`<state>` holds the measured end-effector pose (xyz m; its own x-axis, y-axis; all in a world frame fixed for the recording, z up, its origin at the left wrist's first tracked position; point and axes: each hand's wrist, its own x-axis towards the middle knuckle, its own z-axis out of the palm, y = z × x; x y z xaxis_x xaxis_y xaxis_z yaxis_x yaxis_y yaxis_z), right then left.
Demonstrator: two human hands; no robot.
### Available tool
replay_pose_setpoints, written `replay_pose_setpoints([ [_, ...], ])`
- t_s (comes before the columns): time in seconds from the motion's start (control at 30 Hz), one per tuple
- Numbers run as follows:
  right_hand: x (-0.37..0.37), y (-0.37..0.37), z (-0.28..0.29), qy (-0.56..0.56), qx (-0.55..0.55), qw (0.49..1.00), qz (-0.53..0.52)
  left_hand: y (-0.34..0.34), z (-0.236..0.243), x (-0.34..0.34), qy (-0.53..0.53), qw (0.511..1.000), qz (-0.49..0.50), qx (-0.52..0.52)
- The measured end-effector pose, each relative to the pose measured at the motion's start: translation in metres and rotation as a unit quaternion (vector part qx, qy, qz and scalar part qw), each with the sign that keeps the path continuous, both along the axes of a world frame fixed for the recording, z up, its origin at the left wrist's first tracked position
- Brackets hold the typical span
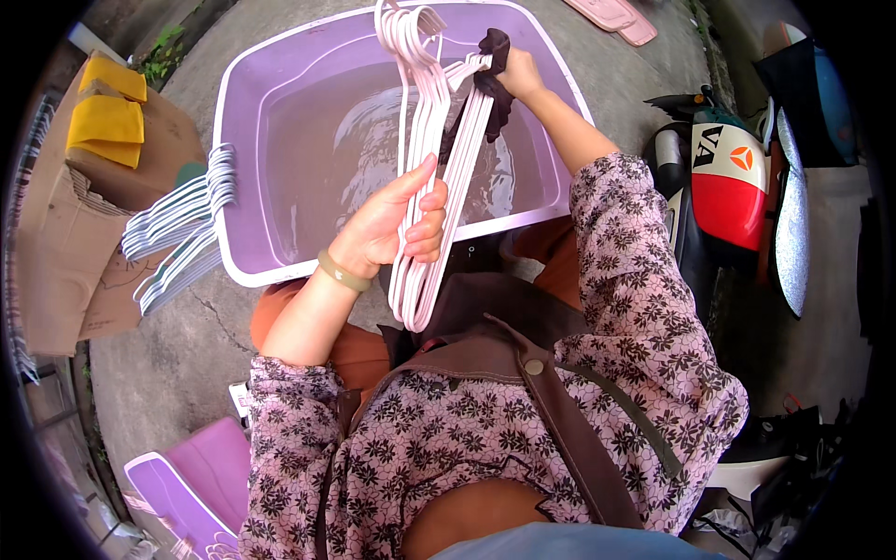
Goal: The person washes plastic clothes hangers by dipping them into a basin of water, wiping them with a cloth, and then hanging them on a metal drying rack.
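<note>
A bundle of pale pinkish-white clothes hangers [425, 121] stands tilted in front of me, hooks pointing away. My left hand [399, 222] is closed round the lower part of the bundle. At the hangers' far right side, my right hand [520, 75] grips a dark, wet-looking cloth [496, 105] wrapped against their arms; its fingertips are partly hidden by the cloth. Both hands are over a large purple basin [245, 187] with a white rim. Greyish, rippled water [327, 177] lies in it, with light reflecting off the surface.
More hangers [222, 177] hook over the basin's left rim. A cardboard box [56, 252] with yellow gloves [107, 126] stands at the left. A second purple tub [177, 485] holds pink hangers at lower left. A red and white scooter [728, 196] is at the right, pink slippers [616, 17] at the far edge.
</note>
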<state>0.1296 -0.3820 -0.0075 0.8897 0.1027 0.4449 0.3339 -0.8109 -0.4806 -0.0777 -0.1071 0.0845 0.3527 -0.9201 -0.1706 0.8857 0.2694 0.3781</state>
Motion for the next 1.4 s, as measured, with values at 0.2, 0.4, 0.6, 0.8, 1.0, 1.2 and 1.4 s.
replay_pose_setpoints([
  [0.2,-0.044,0.045,0.023,-0.091,-0.01,0.969,0.228,-0.009,0.001,0.009,-0.019,0.998,-0.002,0.063],
  [0.4,-0.093,0.091,0.033,-0.01,0.141,0.951,0.276,0.008,-0.02,0.021,0.049,0.999,0.014,0.011],
  [0.6,-0.053,0.063,-0.004,0.003,0.051,0.961,0.272,0.01,-0.008,0.017,0.01,1.0,0.001,0.017],
  [0.8,-0.093,0.055,0.042,0.399,0.291,0.845,0.205,0.019,-0.016,0.035,-0.079,0.977,0.144,0.135],
  [1.0,-0.141,0.084,0.074,0.375,0.558,0.653,0.349,0.014,-0.044,0.05,-0.099,0.953,0.225,0.178],
  [1.2,-0.125,0.129,0.056,0.344,0.416,0.815,0.208,-0.01,-0.071,0.039,-0.327,0.871,0.142,0.339],
  [1.4,-0.12,0.134,0.091,0.366,0.623,0.664,0.192,-0.009,-0.046,0.033,-0.448,0.818,0.157,0.325],
])
